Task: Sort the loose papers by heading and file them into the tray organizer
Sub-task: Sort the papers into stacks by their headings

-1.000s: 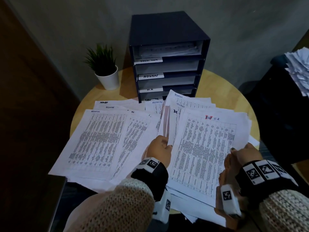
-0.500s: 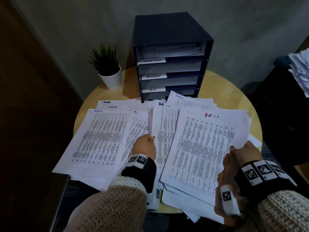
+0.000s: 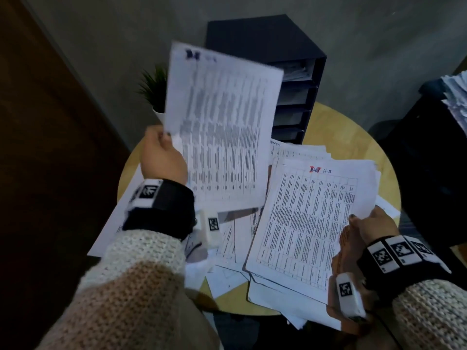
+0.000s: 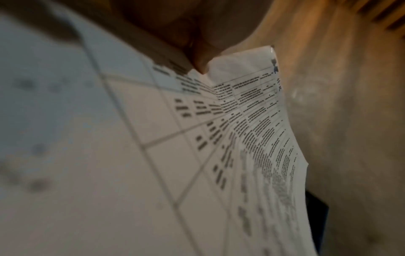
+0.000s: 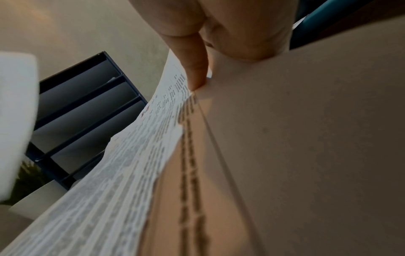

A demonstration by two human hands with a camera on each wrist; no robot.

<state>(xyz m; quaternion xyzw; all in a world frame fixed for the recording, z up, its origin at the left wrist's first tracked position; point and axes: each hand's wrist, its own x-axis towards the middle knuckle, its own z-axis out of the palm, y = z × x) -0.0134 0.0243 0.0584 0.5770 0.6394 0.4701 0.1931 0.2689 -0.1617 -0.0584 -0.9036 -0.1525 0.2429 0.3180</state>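
Note:
My left hand [image 3: 161,152] pinches a printed sheet [image 3: 222,127] by its left edge and holds it up, tilted, above the table; its heading is blurred in the head view, and in the left wrist view the same sheet [image 4: 252,121] has "H.R" handwritten at its top corner. My right hand [image 3: 366,223] grips the right edge of a stack [image 3: 310,218] headed "H.R", thumb on top, as the right wrist view shows on the stack [image 5: 131,173]. More loose papers [image 3: 298,150] lie spread beneath. The dark blue tray organizer [image 3: 298,97] stands at the back, partly hidden by the lifted sheet.
A small potted plant [image 3: 154,89] stands left of the organizer on the round wooden table [image 3: 353,137]. A dark piece of furniture with a heap of white papers [image 3: 457,97] is at the right. A dark wooden panel [image 3: 50,147] runs along the left.
My left hand has picked one sheet out of the spread and raised it high up and to the left. The right hand still holds the H.R stack in the same place.

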